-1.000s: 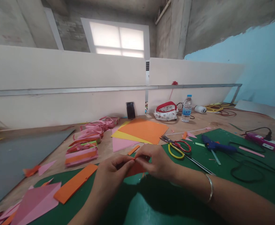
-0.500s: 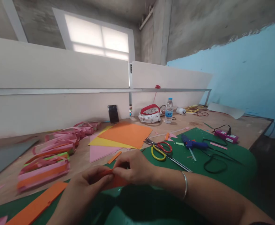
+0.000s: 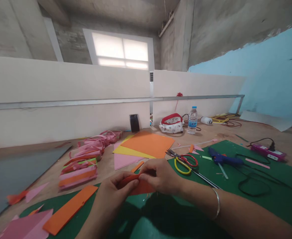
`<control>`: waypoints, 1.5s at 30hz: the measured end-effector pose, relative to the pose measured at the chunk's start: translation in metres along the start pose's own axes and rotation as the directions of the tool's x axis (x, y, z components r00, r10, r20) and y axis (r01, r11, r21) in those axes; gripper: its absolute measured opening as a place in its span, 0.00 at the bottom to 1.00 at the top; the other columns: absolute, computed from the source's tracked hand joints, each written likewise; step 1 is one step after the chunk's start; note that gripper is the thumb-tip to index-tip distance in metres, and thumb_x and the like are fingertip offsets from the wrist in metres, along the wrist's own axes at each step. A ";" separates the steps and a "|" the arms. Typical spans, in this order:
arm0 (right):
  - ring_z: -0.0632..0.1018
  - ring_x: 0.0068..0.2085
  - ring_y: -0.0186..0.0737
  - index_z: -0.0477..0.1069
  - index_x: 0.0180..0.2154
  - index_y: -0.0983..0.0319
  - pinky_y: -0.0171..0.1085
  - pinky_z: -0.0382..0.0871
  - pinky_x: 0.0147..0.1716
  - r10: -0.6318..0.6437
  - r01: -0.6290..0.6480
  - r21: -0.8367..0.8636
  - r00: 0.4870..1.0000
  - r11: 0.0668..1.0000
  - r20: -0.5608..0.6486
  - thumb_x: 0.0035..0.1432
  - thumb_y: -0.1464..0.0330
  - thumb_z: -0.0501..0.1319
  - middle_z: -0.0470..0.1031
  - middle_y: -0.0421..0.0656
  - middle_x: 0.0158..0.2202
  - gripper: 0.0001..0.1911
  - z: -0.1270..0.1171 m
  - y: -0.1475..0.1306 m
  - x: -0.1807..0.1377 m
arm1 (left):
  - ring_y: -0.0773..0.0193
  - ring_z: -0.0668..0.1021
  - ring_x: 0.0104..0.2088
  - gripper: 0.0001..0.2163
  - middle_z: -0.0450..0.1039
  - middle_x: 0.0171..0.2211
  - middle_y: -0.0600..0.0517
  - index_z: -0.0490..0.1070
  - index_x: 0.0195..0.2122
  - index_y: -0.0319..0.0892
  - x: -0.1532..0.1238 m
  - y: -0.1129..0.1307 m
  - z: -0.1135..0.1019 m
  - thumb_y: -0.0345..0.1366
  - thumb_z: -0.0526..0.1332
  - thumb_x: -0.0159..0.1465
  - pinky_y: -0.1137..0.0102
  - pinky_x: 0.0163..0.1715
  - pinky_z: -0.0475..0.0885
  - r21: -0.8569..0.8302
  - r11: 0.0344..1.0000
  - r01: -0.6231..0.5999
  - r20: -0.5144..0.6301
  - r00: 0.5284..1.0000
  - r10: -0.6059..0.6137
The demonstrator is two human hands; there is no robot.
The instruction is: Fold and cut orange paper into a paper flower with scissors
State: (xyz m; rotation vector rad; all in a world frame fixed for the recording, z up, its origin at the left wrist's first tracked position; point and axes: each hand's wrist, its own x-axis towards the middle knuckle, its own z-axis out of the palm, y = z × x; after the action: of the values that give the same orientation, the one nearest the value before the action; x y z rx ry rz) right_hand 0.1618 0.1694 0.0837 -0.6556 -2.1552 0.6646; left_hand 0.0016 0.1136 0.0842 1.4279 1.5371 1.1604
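Observation:
Both hands meet low in the middle over a green cutting mat. My left hand and my right hand are closed, pinching a small folded piece of orange-red paper between fingers and thumbs. A silver bangle sits on my right wrist. An orange paper strip lies on the mat to the left of my left hand. Scissors with red and yellow handles lie just right of my right hand.
Orange, yellow and pink sheets lie behind the hands. Looped paper chains stretch left. A blue glue gun, black cord, pink power strip, water bottle, phone and pouch stand further back. White partition boards close the rear.
The view swung right and then back left. Both hands kept pinching and working the orange-red paper in the same spot over the mat.

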 end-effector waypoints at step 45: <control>0.75 0.39 0.38 0.69 0.42 0.65 0.41 0.71 0.38 0.649 -0.230 -0.898 0.757 0.376 0.078 0.60 0.66 0.57 0.72 0.44 0.41 0.10 -0.077 0.064 0.009 | 0.57 0.80 0.30 0.15 0.80 0.34 0.48 0.77 0.34 0.42 -0.006 0.005 0.001 0.43 0.67 0.47 0.70 0.27 0.74 -0.304 0.951 0.065 -0.168 0.978 -0.120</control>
State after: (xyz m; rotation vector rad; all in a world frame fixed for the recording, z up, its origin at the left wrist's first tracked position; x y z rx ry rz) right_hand 0.2322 0.2407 0.0912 -1.8750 -2.6888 -0.1372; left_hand 0.0054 0.1074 0.0885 1.0619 1.4614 1.4309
